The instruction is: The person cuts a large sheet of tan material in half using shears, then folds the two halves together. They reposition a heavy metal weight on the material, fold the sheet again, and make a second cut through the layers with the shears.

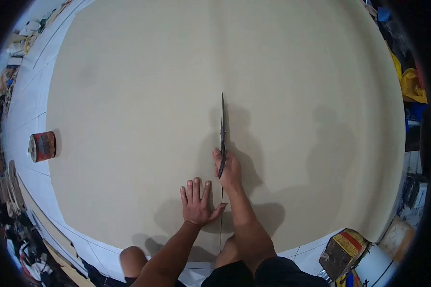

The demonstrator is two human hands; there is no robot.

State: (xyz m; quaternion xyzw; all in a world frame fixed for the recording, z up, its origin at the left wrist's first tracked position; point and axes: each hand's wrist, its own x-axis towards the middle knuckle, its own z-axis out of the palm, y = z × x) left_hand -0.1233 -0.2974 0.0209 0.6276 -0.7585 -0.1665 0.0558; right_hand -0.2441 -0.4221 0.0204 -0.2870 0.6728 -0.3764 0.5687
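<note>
A large beige sheet (129, 95) covers most of the floor in front of me. My right hand (230, 170) grips the handles of a pair of dark scissors (222, 129), whose blades point straight away from me over the sheet. From the near edge, a thin cut line (221, 229) runs up toward the scissors. Left of that line, my left hand (197, 208) lies flat on the sheet with fingers spread, its thumb reaching to the cut. Whether the blades are closed on the sheet is hard to see.
A red and dark can (43, 146) lies at the sheet's left edge on white tiles (28, 119). At lower right stand a worn yellow and red tin (344, 252) and a white container (376, 265). Clutter lines both sides, including a yellow bag (411, 86).
</note>
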